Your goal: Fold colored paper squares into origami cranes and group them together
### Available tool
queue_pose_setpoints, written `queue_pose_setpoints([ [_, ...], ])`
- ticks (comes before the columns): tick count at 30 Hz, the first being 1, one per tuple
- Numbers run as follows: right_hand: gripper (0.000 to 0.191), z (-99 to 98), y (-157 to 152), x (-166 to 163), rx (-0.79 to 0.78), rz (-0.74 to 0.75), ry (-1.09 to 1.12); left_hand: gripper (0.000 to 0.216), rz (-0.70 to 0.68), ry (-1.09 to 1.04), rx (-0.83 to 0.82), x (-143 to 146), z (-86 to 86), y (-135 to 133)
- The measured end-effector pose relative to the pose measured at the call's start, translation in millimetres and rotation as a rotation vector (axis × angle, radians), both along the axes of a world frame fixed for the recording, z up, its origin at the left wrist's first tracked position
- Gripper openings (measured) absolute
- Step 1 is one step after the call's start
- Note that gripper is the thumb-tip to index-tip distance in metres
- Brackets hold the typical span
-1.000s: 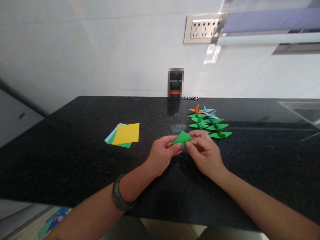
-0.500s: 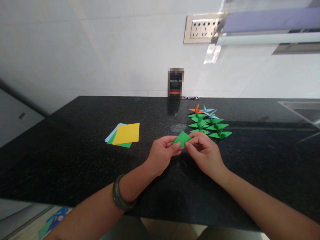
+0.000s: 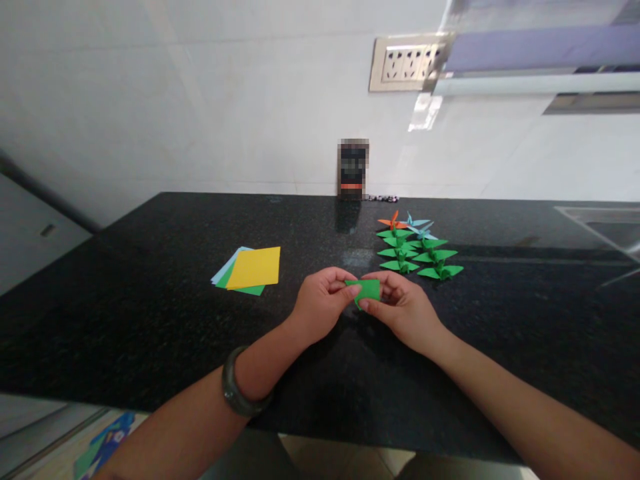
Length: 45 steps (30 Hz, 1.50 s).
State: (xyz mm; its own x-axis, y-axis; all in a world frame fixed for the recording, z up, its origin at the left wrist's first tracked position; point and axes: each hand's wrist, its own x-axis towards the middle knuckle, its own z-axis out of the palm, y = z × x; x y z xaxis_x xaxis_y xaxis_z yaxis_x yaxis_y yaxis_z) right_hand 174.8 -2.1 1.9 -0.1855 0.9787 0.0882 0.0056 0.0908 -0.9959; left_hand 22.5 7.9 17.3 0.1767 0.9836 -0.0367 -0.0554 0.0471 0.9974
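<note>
A small folded piece of green origami paper is held up between my two hands above the dark countertop. My left hand pinches its left side, thumb on top and fingers behind. On the other side, my right hand grips the lower right part, with its thumb near the bottom point. Fingers cover parts of the paper's edges. Just beyond my right hand stand several green paper cranes, with an orange paper crane and light blue paper cranes at the back.
Left of my hands lies a fanned stack of square paper, a yellow sheet on top of green and light blue ones. A blurred-out dark upright object leans at the wall beside a beaded strand. The black countertop ends at a front edge near me.
The green paper has turned in my hands, from a diamond facing up to a shape with a straight top edge and a point below. My right hand has shifted slightly left and down.
</note>
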Motion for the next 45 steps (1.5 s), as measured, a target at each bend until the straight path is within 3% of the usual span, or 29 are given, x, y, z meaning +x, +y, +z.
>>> queue_pose_setpoints([
  [5,0.040,7.2,-4.2,-3.6,-0.077,-0.034,0.176,0.021,-0.106,-0.299,-0.136,5.8,-6.0,-2.1],
  [12,0.038,12.3,-9.0,-7.3,-0.053,-0.054,0.175,0.030,-0.017,-0.412,-0.194,10.8,-4.5,-5.1],
  [18,0.036,6.8,-7.0,-6.4,-0.011,-0.061,0.158,0.025,-0.084,-0.387,-0.114,11.3,-7.2,-5.6],
  [21,0.023,3.7,-6.0,-3.7,0.126,-0.119,0.029,0.020,-0.076,-0.382,-0.122,10.5,-8.4,-5.5],
  [24,0.012,3.4,-5.0,0.8,0.377,-0.216,-0.237,0.018,-0.060,-0.378,-0.143,9.2,-8.1,-4.6],
  [27,0.018,4.8,-3.8,5.6,0.601,-0.241,-0.390,0.020,-0.089,-0.360,-0.161,7.7,-7.5,-3.4],
  [34,0.030,3.9,-0.5,18.4,0.929,-0.145,-0.596,0.028,-0.104,-0.359,-0.227,4.5,-7.1,-2.1],
  [38,0.031,4.4,1.9,26.3,1.034,-0.070,-0.699,0.026,-0.150,-0.377,-0.249,2.4,-5.0,-1.7],
  [45,0.035,9.1,4.0,33.9,1.054,0.107,-0.743,0.022,-0.197,-0.387,-0.299,0.1,-3.4,-0.4],
])
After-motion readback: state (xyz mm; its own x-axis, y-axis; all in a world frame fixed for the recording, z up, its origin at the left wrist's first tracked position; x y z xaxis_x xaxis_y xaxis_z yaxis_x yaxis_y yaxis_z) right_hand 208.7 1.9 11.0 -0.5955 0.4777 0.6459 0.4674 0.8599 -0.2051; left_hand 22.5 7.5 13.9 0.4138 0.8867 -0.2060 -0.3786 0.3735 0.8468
